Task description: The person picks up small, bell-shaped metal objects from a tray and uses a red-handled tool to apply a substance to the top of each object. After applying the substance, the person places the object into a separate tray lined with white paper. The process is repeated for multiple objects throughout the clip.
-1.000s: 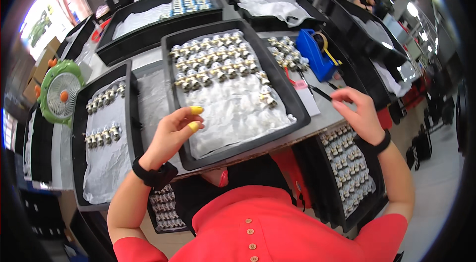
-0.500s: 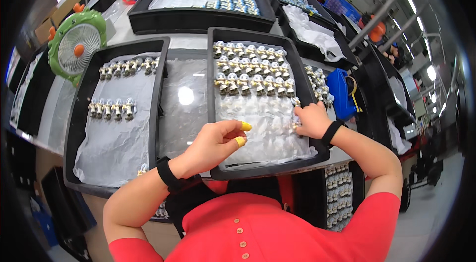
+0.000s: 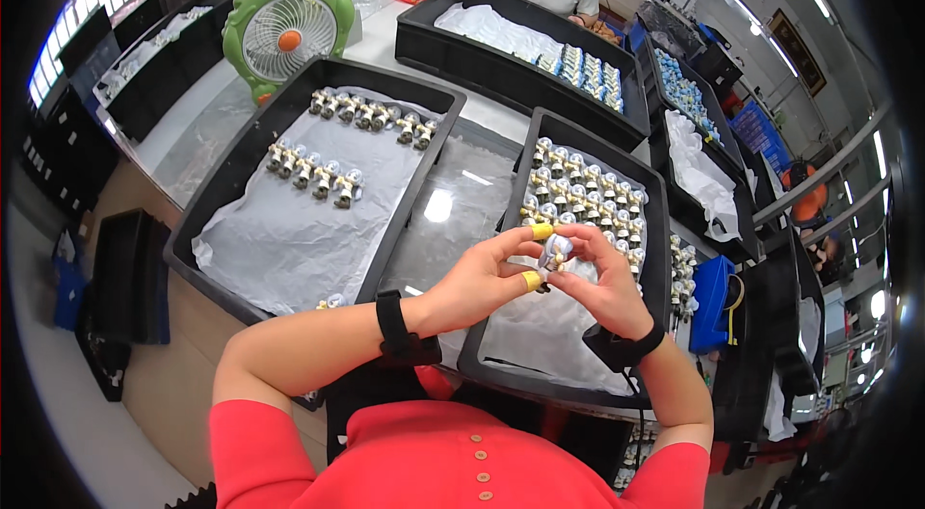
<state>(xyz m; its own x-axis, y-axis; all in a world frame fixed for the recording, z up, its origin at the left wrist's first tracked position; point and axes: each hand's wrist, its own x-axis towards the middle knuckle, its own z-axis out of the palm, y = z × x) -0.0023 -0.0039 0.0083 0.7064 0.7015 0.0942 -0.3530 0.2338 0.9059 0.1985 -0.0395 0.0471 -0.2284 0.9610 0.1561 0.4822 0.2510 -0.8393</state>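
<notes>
At left, a black tray (image 3: 217,283) lined with white paper (image 3: 279,230), presumably to cushion its contents, holds two short rows of white-headed figurines (image 3: 313,172), with a single figurine (image 3: 332,302) in the near corner, partly hidden by the forearm. A green fan (image 3: 289,37) stands just behind, perhaps set at the edge to leave the middle free. A strip of the glossy surface (image 3: 462,186) separates this container from the next; beyond it, a rear tray (image 3: 501,71) carries paper and blue-and-white pieces (image 3: 578,76). Centrally, the left hand (image 3: 472,283) pinches a small figurine (image 3: 554,254) between thumb and finger (both yellow-covered), while the right hand (image 3: 612,287) closes its own fingertip grip on the opposite side; the paired hold probably steadies so small an object. The held piece is raised above the right tray (image 3: 665,249), also paper-lined, whose far part contains close rows of figurines (image 3: 578,177), apparently aligned to save room. At right, outside that wall, lie further figurines (image 3: 682,283), near a blue tape dispenser (image 3: 711,302).
</notes>
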